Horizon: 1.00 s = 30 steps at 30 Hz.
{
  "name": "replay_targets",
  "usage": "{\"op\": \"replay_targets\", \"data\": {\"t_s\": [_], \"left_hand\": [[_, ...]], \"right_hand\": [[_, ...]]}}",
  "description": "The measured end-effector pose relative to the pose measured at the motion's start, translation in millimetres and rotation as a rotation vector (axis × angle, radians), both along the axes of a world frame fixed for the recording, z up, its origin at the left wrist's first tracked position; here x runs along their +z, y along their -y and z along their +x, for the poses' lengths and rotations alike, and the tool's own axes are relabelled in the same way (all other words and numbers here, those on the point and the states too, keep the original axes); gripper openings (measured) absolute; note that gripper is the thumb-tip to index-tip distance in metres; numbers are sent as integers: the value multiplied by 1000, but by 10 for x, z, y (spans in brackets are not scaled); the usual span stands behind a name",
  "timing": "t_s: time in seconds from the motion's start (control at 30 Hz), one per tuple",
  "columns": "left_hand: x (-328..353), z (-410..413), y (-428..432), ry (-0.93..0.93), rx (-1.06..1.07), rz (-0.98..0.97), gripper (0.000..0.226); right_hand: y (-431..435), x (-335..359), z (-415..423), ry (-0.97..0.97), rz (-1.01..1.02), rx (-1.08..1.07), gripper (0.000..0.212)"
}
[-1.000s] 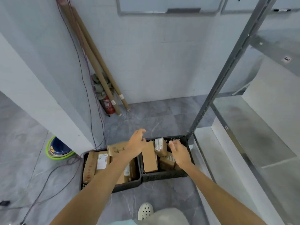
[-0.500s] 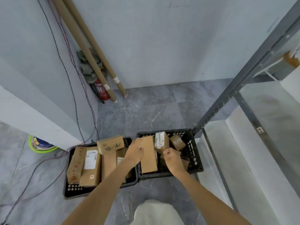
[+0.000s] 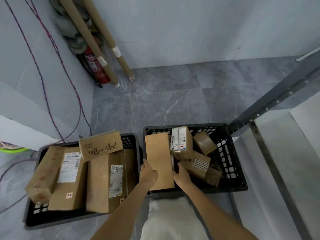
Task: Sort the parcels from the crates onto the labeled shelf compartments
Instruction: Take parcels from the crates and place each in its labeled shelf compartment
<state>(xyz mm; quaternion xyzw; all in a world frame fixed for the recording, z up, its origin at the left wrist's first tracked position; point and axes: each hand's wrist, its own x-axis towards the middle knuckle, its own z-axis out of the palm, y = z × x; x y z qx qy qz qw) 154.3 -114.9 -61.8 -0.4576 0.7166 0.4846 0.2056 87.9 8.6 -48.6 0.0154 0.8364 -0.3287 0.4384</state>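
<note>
Two black crates stand on the floor below me. The left crate (image 3: 31,217) holds several large cardboard parcels. The right crate (image 3: 230,163) holds a long flat brown parcel (image 3: 158,156) and several smaller boxes, one with a white label (image 3: 181,141). My left hand (image 3: 148,174) grips the flat parcel's left edge. Along its right edge sits my right hand (image 3: 181,175), fingers reaching down beside it. The shelf unit (image 3: 277,153) stands at the right; no compartment labels show.
Cardboard tubes (image 3: 97,49) and a red fire extinguisher (image 3: 95,66) lean in the far corner. Purple cables (image 3: 52,84) trail down the left wall onto the grey tile floor. A green-rimmed object (image 3: 12,149) peeks out at the far left. My light trousers (image 3: 169,220) are below.
The view has tipped down and closer to the crates. Both hands have dropped from above the right crate onto the long flat parcel, one on each side.
</note>
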Motion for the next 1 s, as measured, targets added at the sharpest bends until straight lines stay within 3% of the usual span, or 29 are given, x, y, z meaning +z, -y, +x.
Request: {"op": "replay_targets", "data": {"t_s": [0.1,0.17,0.3,0.6,0.67,0.73,0.87,1.0], "left_hand": [[-209,104,-106,-26,95,76,77],[-235,132,-148,-25,232,121,77],[-120,103,-285,168,373,167,59],[-378,219,-292,104,358,12,45],[-483,290,-263,91,265,-31,45],[-499,355,-277,30,319,5,36],[-58,398,-258,-95,593,155,12],[937,384,-167,-266,635,144,33]], "right_hand": [[-10,-116,111,192,-130,31,56],[-4,-72,209,220,-223,-18,53],[18,79,309,225,-333,-170,44],[-24,-371,110,139,-23,-21,77],[-64,-514,138,180,-78,-115,82],[-108,-566,176,241,-150,-180,80],[-198,-204,194,235,-256,-224,70],[-129,832,19,120,-393,-126,78]]}}
